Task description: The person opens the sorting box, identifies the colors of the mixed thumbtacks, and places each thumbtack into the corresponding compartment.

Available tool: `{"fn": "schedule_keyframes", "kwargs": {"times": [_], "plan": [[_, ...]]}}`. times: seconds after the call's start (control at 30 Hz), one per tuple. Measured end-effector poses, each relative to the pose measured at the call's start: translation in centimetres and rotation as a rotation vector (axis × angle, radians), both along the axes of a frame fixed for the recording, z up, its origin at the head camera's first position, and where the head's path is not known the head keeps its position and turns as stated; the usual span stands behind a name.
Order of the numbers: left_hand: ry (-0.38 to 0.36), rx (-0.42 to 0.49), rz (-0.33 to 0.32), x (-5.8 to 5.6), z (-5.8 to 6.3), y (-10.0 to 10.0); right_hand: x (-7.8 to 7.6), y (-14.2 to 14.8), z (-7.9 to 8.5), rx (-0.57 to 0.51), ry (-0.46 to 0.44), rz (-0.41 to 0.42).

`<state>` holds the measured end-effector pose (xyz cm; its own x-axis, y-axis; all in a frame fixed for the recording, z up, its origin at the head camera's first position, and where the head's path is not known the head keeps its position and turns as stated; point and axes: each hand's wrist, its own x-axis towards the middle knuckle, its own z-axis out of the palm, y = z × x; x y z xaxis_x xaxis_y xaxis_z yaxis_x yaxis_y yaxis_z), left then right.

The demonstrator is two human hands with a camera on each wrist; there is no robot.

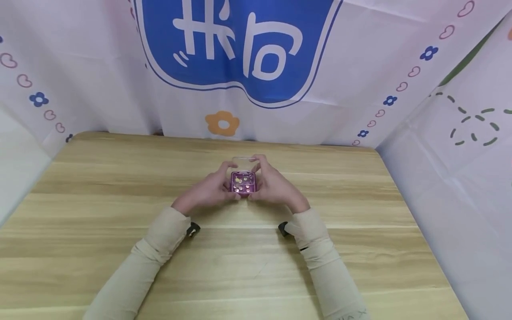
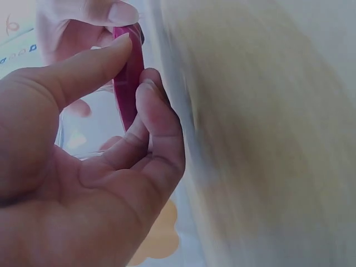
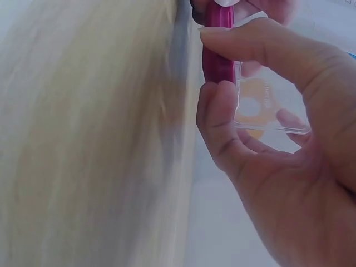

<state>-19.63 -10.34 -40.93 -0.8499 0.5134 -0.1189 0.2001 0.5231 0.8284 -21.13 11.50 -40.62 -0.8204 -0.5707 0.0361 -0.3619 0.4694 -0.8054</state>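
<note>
A small magenta pill box (image 1: 244,194) is held above the table between both hands, its divided compartments facing up. Its clear lid (image 1: 243,164) stands raised at the far side. Several small pale and yellowish pieces (image 1: 238,181) lie inside, too small to identify surely. My left hand (image 1: 210,190) grips the left side, thumb at the near edge, a finger up by the lid's corner. On the right side, my right hand (image 1: 277,186) grips likewise. Both wrist views show the box's magenta side (image 3: 218,65) pinched between thumb and curled fingers; its contents are hidden there.
A wood-grain table (image 1: 240,266) lies under the forearms. Behind it hangs a white printed cloth (image 1: 184,111) with a blue sign, and more cloth closes off the right side. Dark wrist-camera pieces (image 1: 194,229) show beneath the sleeves.
</note>
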Motion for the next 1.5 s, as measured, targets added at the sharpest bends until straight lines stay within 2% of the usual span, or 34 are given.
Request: {"fn": "schedule_keyframes", "kwargs": {"times": [0.2, 0.73, 1.2, 1.33, 1.5], "plan": [[-0.017, -0.024, 0.007, 0.0, 0.1, -0.1, 0.0, -0.1, 0.0, 0.009, 0.036, -0.003], [-0.021, -0.070, 0.033, -0.1, -0.1, 0.1, 0.1, 0.0, 0.0, 0.025, 0.047, 0.005], [0.001, -0.032, 0.050, 0.1, 0.1, 0.4, 0.3, 0.2, 0.2, 0.093, 0.074, 0.001], [0.002, -0.014, 0.095, 0.0, 0.1, 0.6, 0.3, 0.1, 0.2, 0.128, 0.100, -0.037], [0.007, 0.000, 0.162, -0.1, 0.0, 0.9, 0.2, 0.1, 0.2, 0.115, 0.115, -0.064]]}}
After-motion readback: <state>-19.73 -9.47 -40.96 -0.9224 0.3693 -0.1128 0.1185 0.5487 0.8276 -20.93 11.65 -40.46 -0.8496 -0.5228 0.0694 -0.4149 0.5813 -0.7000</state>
